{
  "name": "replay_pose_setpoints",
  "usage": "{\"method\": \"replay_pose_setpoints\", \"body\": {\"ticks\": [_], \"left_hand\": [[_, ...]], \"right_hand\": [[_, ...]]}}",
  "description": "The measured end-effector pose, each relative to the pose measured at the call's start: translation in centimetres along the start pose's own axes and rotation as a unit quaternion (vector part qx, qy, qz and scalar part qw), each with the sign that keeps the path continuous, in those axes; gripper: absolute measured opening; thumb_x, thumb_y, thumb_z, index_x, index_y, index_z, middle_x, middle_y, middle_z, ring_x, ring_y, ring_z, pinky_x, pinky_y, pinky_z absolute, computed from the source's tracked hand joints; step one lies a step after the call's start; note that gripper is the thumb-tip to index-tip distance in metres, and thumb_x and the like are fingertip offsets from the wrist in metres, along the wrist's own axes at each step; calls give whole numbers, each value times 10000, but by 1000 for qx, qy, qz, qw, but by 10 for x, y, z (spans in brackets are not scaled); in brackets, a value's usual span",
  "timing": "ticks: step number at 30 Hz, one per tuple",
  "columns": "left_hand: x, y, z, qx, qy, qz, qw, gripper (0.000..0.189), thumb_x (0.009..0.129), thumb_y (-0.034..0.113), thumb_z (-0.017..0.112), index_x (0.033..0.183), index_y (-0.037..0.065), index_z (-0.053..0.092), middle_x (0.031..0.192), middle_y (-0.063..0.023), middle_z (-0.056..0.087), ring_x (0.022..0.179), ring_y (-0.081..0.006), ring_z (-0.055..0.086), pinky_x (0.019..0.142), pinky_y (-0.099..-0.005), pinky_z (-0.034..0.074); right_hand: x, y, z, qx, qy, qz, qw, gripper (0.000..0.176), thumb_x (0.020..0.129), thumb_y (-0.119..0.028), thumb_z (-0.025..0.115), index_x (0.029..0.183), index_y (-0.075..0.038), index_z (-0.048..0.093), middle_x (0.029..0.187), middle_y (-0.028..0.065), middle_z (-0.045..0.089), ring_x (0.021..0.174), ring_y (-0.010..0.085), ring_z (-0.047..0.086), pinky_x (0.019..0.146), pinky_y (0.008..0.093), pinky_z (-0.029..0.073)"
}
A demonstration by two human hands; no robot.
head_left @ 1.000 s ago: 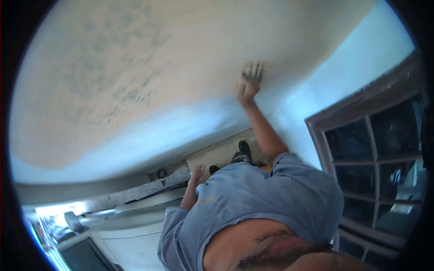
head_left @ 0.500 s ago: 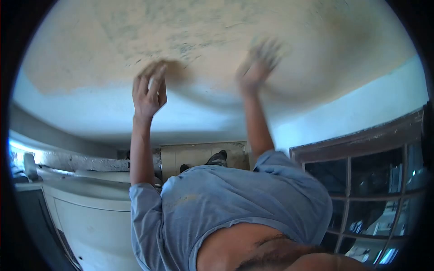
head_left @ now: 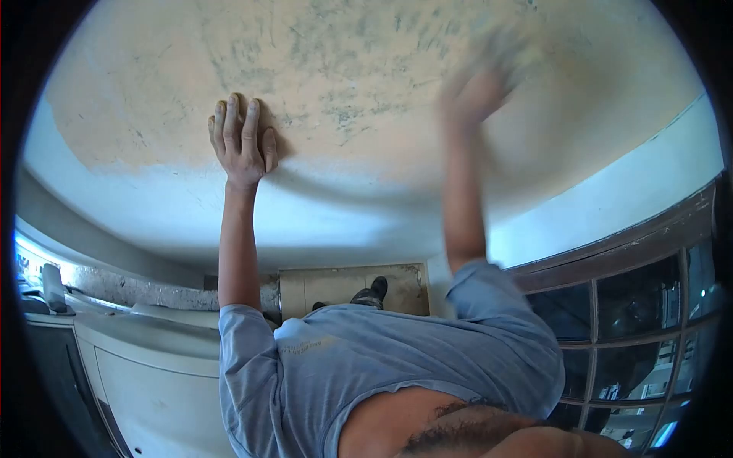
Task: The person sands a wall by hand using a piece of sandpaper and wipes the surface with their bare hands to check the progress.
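Far on the left stands a white cabinet point(head_left: 145, 359), low against the room's edge. Just to its right the person's left arm goes up from a blue-grey shirt sleeve point(head_left: 248, 343), and the left hand point(head_left: 243, 145) lies flat on the wall point(head_left: 359, 69). The fingers are straight and close together, the palm is pressed to the plaster, and nothing is held in it. It rests on the lower left edge of the tan, scuffed patch point(head_left: 343, 107), right where that patch gives way to the pale blue band point(head_left: 321, 206) below.

The grey, streaky marks of the patch spread across the wall between the two hands. Beneath them, past the shirt, a dark shoe point(head_left: 372, 290) stands on a light floor tile point(head_left: 321, 286).

Further right, the right hand point(head_left: 479, 85) is up against the same tan patch, higher than the left one and well apart from it. It is too blurred to tell whether the fingers are spread or closed on anything. At the far right is a dark-framed window point(head_left: 634, 320) with many panes.
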State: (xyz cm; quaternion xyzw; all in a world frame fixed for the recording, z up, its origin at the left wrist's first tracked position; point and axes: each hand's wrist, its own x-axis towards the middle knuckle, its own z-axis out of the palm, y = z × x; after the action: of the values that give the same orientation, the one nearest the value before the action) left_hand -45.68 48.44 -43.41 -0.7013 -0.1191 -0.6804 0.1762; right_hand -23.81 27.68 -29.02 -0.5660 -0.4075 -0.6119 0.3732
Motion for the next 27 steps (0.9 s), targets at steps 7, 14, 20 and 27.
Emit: {"method": "replay_pose_setpoints", "body": {"ticks": [7, 14, 20, 27], "left_hand": [[0, -2, -4, -15, -11, -3, 1000, 411, 894, 243, 496, 1246, 52, 592, 1341, -218, 502, 1301, -367, 416, 1114, -477, 238], [-5, -4, -2, -18, -19, -26, 999, 376, 920, 290, 474, 1215, 128, 642, 1318, -160, 547, 1297, -318, 437, 1127, -451, 231], [-5, -5, -4, -25, -22, -28, 999, 375, 916, 286, 473, 1228, 160, 640, 1309, -129, 563, 1287, -302, 454, 1129, -445, 229], [-8, -4, 0, -22, -17, -34, 999, 366, 918, 286, 461, 1200, 163, 659, 1304, -128, 568, 1292, -297, 448, 1135, -439, 219]], "right_hand": [[-60, 8, -5, -35, -102, -87, 990, 333, 887, -180, 441, 1102, -74, 671, 1325, 138, 548, 1344, 329, 383, 1116, 601, 122], [82, 67, -18, -51, -2, 18, 999, 433, 972, -279, 414, 1280, -3, 545, 1340, 189, 513, 1259, 339, 474, 1074, 405, 336], [-166, 58, -31, 10, -50, 27, 998, 445, 950, -281, 397, 1299, -43, 537, 1401, 229, 439, 1367, 435, 293, 1115, 589, 138], [112, 100, -51, 155, 29, 247, 956, 489, 987, -320, 381, 1243, 59, 553, 1321, 236, 514, 1271, 348, 456, 1110, 440, 278]]}}
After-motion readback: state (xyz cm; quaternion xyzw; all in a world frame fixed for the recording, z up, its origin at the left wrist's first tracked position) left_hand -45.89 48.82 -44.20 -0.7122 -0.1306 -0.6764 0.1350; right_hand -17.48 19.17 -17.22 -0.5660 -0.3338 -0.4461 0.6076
